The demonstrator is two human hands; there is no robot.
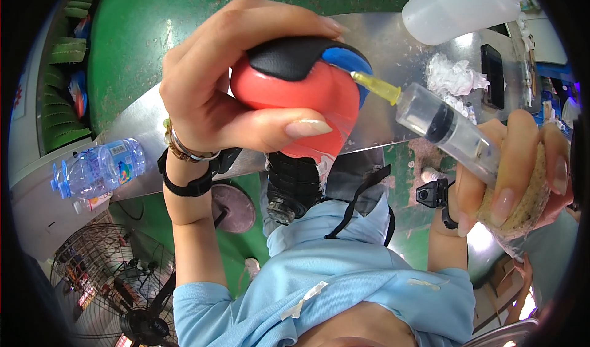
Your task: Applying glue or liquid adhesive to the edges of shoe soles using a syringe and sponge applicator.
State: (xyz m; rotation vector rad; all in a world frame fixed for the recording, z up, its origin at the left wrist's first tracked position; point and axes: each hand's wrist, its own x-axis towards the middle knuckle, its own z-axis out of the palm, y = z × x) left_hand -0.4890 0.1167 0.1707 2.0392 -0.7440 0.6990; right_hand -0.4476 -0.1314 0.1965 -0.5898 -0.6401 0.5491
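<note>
My left hand is wrapped round a smooth, rounded red item with a black textured patch and a blue strip; its exact kind I cannot tell. On the right, my right hand grips a clear plastic syringe with a black plunger seal. A yellow needle hub points from the syringe to the seam beside the blue strip, its tip at or very close to the surface. Against the fingers of my right hand is a beige, speckled, sponge-like pad, partly hidden.
A metal-topped table lies beneath my hands. It bears a white translucent container, crumpled white tissue and a black phone. Clear plastic bottles stand at left. A wire-guarded fan is lower left, near a round stool.
</note>
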